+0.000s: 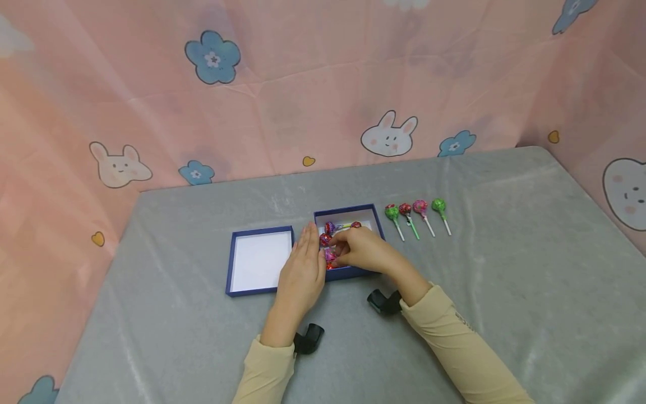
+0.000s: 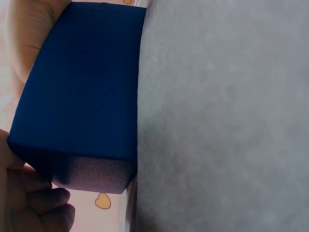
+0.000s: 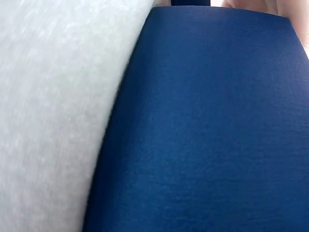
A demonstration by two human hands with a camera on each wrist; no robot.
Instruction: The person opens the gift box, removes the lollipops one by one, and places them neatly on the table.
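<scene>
The left hand [image 1: 301, 275] lies by the box [image 1: 348, 274], fingers straight, and the right hand [image 1: 365, 247], fingers bent close, seems to pinch a pink lollipop [image 1: 329, 255] inside, where a bump could roll the other lollipops [image 1: 330, 228] about.

1 blue box [image 1: 349, 273], 1 lid [image 1: 259, 261], 4 lollipops [image 1: 420, 207] lined up right of box, at least 4 more inside, exact count hidden, 2 sleeves [image 1: 449, 339], 2 black wrist cameras [image 1: 383, 302], 1 table [image 1: 504, 280], 5 printed blue flowers [image 1: 213, 58], 3 printed hearts [image 1: 309, 161]
</scene>
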